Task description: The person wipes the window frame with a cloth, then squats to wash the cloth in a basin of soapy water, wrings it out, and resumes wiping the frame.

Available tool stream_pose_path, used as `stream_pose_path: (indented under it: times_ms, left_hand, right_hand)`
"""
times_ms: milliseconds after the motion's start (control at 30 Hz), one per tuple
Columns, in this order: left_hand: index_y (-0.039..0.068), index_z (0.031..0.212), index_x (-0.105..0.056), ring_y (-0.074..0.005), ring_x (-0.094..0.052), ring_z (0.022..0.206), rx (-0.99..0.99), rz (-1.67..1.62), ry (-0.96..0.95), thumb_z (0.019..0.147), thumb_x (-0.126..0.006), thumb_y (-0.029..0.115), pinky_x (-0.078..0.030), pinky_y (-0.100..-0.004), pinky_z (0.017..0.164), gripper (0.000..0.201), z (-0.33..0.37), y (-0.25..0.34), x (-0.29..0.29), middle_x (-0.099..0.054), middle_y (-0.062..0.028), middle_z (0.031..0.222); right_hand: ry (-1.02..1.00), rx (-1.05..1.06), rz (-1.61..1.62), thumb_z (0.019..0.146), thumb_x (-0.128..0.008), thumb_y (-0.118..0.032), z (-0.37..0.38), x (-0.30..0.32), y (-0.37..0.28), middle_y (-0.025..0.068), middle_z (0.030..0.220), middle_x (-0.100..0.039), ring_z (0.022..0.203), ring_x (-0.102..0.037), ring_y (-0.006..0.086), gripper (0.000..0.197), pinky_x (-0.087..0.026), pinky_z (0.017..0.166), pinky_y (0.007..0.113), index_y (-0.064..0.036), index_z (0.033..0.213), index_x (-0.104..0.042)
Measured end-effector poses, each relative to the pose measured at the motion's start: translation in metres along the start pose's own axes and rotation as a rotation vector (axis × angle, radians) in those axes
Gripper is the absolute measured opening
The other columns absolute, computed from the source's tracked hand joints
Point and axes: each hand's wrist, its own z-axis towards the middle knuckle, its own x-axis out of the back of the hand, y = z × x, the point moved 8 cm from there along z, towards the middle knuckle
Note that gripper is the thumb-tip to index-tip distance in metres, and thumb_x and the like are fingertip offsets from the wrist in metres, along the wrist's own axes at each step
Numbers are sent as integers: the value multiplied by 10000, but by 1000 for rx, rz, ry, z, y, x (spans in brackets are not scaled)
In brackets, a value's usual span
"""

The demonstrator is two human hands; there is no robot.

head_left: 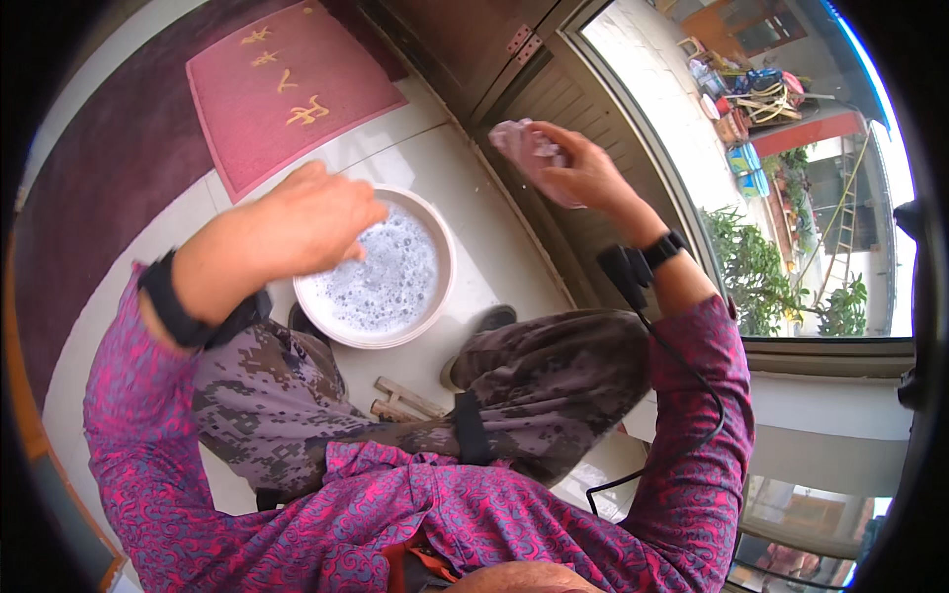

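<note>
My right hand [583, 173] is raised in front of the brown door panel, with its fingers closed round a wet, pinkish cloth [524, 153]. Whether the cloth touches the panel cannot be told. Over the left side of a round white basin [447, 259] hovers my left hand [311, 217], its fingers curled in and slightly blurred; no object shows in them. Water topped with foamy suds [386, 277] fills the basin, which stands on the tiled floor between my feet.
A red doormat [287, 89] with yellow lettering lies beyond the basin. To the right rises the brown door panel [554, 99] with a glass pane [692, 148]. Below me is a small wooden stool [405, 397]. A black cable [707, 435] runs along my right arm.
</note>
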Motion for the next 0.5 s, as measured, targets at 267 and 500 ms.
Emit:
stream_pose_path:
  times_ms: [267, 500]
  left_hand:
    - [60, 1075, -630, -322, -623, 950, -178, -193, 188, 790, -753, 164, -453, -437, 843, 328, -7, 44, 31, -650, -99, 960]
    - [49, 1097, -629, -312, -640, 913, -118, -257, 220, 792, -749, 138, -466, -411, 833, 340, -6, 29, 28, -677, -91, 975]
  right_hand:
    - [592, 112, -721, 705, -693, -51, -107, 110, 64, 139, 1413, -509, 1230, -525, 384, 748, -457, 1029, 488, -209, 1420, -540]
    - [631, -117, -951, 779, -666, -87, -104, 130, 143, 118, 1361, -528, 1162, -539, 389, 674, -476, 968, 498, -228, 1424, -527]
